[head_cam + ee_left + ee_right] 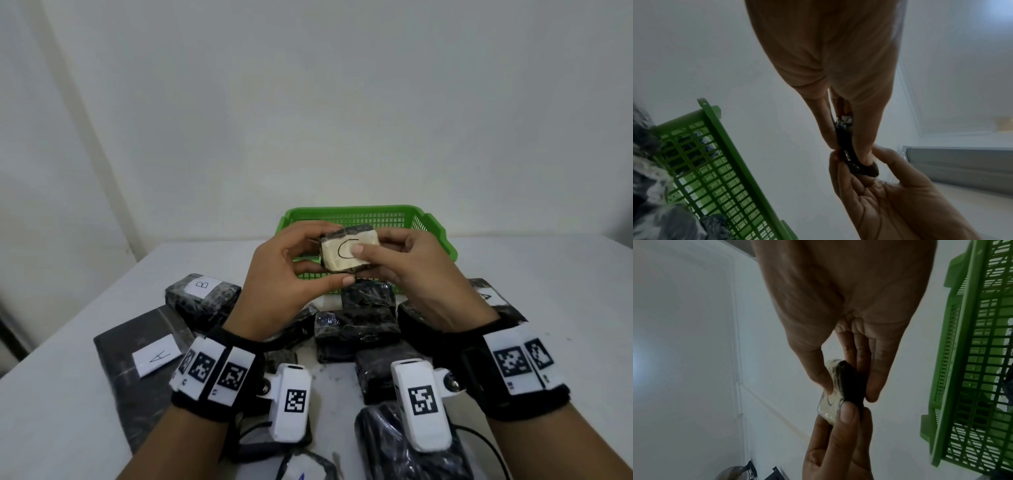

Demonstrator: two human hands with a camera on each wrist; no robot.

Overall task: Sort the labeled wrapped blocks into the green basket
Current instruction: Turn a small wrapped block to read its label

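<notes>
While the white worktop (548, 274) carries everything, the green basket (442, 236) serves as the landmark, standing at its far edge against the wall. Nearer the person than the basket lies a heap of black wrapped blocks (359, 325); one marked B (202, 294) sits left of the heap, and a flat black packet marked A (150, 363) lies nearer still and further left. Another labelled block (493, 298) shows to the right of the heap, its letter partly hidden by the wrist.

Both hands are raised above the near rim of the basket. Left hand (291, 270): grip narrow, thumb under and fingers over the left end of block C (349, 251). Right hand (418, 274): grip narrow on the right end of the same block, thumb pressed on the pale label face. Block C is held clear of the worktop, label toward the person, not inside the basket. Basket contents cannot be told from the head view.
</notes>
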